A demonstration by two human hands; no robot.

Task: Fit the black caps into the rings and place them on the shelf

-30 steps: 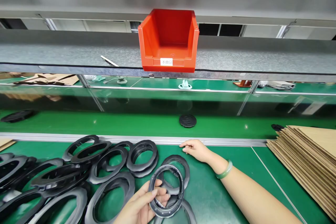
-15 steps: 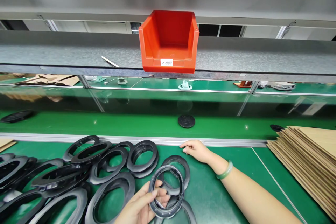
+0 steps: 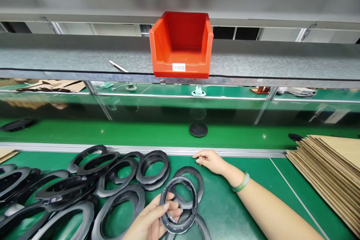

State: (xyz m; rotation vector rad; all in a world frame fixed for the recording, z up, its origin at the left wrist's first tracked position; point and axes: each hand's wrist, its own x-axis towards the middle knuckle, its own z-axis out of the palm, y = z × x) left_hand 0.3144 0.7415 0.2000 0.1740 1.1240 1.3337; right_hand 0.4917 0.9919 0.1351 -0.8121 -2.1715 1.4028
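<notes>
From my distant seat I see the left hand [image 3: 150, 219] at bottom centre gripping a black ring [image 3: 180, 228] by its left side, tilted up in front of two loose rings [image 3: 200, 185]. The right hand [image 3: 210, 160], right of centre, looks empty, fingers loosely extended near the metal rail [image 3: 239, 152]; I can't tell whether they touch. I judge that this one-sided hold could let the ring swivel or slip, and a leftward sweep could snag the heap of rings [image 3: 56, 197] lower left.
</notes>
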